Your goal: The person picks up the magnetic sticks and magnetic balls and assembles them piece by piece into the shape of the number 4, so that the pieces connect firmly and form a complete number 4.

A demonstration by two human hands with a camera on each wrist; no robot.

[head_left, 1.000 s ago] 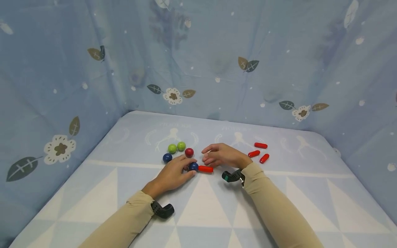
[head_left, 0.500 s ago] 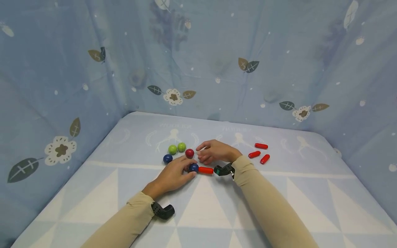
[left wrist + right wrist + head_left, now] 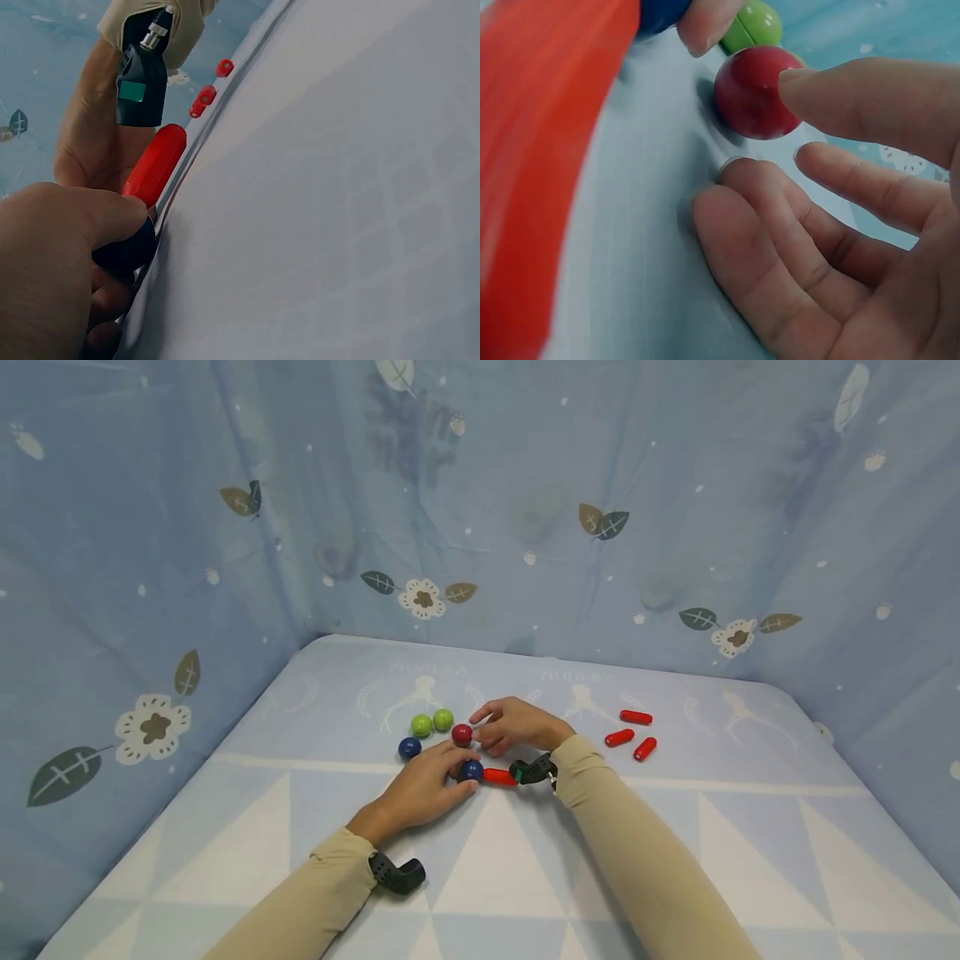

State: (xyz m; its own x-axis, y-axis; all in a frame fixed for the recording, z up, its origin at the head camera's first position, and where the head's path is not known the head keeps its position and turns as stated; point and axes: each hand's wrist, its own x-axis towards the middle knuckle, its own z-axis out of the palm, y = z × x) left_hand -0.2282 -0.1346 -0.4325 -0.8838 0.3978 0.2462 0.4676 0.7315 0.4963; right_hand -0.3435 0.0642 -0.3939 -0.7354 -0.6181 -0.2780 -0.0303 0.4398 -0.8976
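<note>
The left hand (image 3: 417, 786) is pinching a blue ball (image 3: 472, 771), probably steadying it; the red rod (image 3: 500, 777) is projecting rightward from that ball. Beyond it, the red ball (image 3: 462, 734) is lying beside the right hand (image 3: 521, 727), whose loosely parted fingers are gripping nothing. Overlap is obscuring possible fingertip contact.

Head view, forward-down from above the red stick (image 3: 499, 777), left-wrist view nearer, facing it, right-wrist view closest, looking past, all sharing it
</note>
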